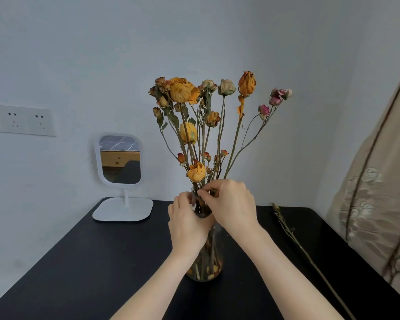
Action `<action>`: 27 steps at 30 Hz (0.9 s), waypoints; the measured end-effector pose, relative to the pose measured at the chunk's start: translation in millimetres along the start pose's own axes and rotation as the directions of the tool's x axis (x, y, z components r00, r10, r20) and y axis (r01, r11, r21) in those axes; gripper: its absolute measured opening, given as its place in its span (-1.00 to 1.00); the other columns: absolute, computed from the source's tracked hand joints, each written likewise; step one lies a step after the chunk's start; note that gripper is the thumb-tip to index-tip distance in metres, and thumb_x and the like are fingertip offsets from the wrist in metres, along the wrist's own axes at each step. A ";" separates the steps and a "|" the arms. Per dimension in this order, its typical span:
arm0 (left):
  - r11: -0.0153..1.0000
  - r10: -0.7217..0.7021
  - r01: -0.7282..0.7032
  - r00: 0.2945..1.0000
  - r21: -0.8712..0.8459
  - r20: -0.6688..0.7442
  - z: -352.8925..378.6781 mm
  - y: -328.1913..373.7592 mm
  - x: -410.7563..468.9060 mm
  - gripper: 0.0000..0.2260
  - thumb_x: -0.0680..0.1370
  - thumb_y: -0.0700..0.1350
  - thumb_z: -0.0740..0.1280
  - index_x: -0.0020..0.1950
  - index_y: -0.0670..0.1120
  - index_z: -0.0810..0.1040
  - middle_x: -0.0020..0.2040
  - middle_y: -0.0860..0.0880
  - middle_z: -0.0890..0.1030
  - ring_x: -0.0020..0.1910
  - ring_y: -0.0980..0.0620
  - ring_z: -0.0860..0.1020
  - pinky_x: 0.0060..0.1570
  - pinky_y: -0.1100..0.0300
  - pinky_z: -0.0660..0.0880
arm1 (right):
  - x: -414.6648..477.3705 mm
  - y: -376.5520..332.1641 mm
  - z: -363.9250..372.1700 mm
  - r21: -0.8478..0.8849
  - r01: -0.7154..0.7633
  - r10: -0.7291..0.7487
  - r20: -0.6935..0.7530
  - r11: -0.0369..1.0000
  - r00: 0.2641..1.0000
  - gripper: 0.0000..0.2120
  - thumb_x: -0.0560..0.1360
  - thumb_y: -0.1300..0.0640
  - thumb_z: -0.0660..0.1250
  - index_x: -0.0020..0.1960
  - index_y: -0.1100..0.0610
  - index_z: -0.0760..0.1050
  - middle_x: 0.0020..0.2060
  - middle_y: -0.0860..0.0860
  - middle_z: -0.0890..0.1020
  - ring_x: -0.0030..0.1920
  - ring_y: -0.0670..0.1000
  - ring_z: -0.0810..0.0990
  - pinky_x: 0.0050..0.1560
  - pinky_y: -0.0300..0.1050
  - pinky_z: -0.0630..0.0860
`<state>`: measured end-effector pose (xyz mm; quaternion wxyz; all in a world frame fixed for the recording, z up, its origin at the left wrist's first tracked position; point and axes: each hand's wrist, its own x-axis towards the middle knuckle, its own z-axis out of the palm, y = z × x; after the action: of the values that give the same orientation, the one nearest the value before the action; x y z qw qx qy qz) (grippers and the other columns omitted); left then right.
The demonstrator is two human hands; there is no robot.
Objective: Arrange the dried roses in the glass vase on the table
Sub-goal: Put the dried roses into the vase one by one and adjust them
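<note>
A clear glass vase (208,269) stands in the middle of the black table (97,262), with dried petals lying in its bottom. Several dried roses (183,90), orange, yellow, cream and pink, rise from it on long thin stems. My left hand (186,224) wraps the vase's neck from the left. My right hand (229,204) is at the rim, fingertips pinched on the stems just above the neck. Both hands hide the vase's neck and shoulder.
One loose dried stem (293,236) lies on the table to the right of the vase. A white stand mirror (120,160) sits at the back left. A beige embroidered curtain (379,204) hangs at the right edge. A wall socket (21,120) is at the left.
</note>
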<state>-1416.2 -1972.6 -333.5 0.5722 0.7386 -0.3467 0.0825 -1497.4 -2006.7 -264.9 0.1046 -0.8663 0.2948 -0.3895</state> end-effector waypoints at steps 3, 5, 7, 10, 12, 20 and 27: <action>1.000 0.000 0.000 1.000 -0.023 0.003 -0.2 -1.4 0.3 -0.55 0.35 0.02 0.46 0.15 -0.06 0.41 0.08 0.02 0.49 0.13 0.03 0.37 -0.05 0.16 0.40 | -4.8 2.1 -5.1 0.054 0.015 -0.014 -0.014 0.998 1.000 -0.76 0.50 -0.05 0.30 0.13 -0.06 0.58 -0.17 -0.04 0.68 -0.20 -0.07 0.63 -0.21 -0.25 0.53; 0.998 0.000 0.001 1.000 -0.056 0.026 -1.6 -2.2 0.6 -0.51 0.31 0.13 0.45 0.13 -0.05 0.42 0.06 0.05 0.49 0.12 0.04 0.37 -0.06 0.17 0.38 | -12.5 9.4 -14.2 0.115 0.018 -0.015 -0.030 0.993 0.999 -0.75 0.49 -0.06 0.31 0.15 -0.06 0.56 -0.34 -0.09 0.61 -0.31 -0.11 0.60 -0.21 -0.24 0.56; 0.996 -0.003 0.009 0.998 -0.093 0.061 -2.6 -2.9 1.8 -0.44 0.26 0.24 0.42 0.14 -0.03 0.44 0.06 0.06 0.49 0.12 0.05 0.38 0.00 0.14 0.41 | -23.4 24.5 -25.6 0.140 0.012 -0.003 -0.066 0.990 0.998 -0.77 0.49 -0.06 0.29 0.11 -0.06 0.57 -0.47 -0.13 0.55 -0.40 -0.14 0.57 -0.26 -0.25 0.56; 0.993 -0.004 0.015 0.995 -0.115 0.097 -2.3 -7.5 4.5 -0.43 0.27 0.27 0.42 0.16 0.00 0.48 0.08 0.07 0.49 0.16 0.06 0.38 0.06 0.15 0.38 | -41.8 62.0 -42.2 0.138 -0.054 0.079 -0.183 0.989 0.980 -0.79 0.51 -0.04 0.27 0.06 0.00 0.58 -0.52 -0.12 0.52 -0.46 -0.14 0.54 -0.34 -0.34 0.48; 0.995 -0.003 0.015 0.993 -0.102 0.119 -1.1 -10.9 5.6 -0.46 0.29 0.28 0.40 0.14 0.00 0.51 0.07 0.08 0.46 0.16 0.07 0.36 0.05 0.19 0.31 | -50.3 94.4 -50.3 0.121 -0.160 0.184 -0.228 0.980 0.956 -0.80 0.52 0.00 0.27 0.04 0.06 0.59 -0.50 -0.12 0.52 -0.45 -0.15 0.53 -0.38 -0.41 0.40; 0.974 -0.045 0.085 0.981 -0.210 0.188 -0.2 -8.8 4.0 -0.54 0.32 0.19 0.43 0.12 0.01 0.49 0.10 0.05 0.49 0.18 0.04 0.41 0.09 0.16 0.33 | -67.7 206.1 -53.4 -0.359 -0.659 0.736 0.140 0.661 0.663 -0.58 0.51 -0.07 0.29 0.25 0.17 0.44 0.10 0.10 0.57 0.07 0.10 0.56 -0.10 -0.11 0.45; 0.957 -0.069 0.123 0.976 -0.263 0.206 -0.5 -6.4 2.2 -0.57 0.36 0.13 0.45 0.14 0.02 0.47 0.12 0.04 0.55 0.16 0.02 0.47 0.14 0.11 0.43 | -77.2 223.2 -35.9 -0.438 -0.677 0.801 0.219 0.591 0.557 -0.67 0.47 -0.06 0.35 0.11 0.14 0.45 -0.10 0.02 0.50 -0.12 0.02 0.51 -0.17 -0.13 0.45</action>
<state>-1410.5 -1972.4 -337.2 0.6356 0.6729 -0.3725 -0.0668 -1660.1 -2138.7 -379.7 0.1826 -0.7219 0.6634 -0.0743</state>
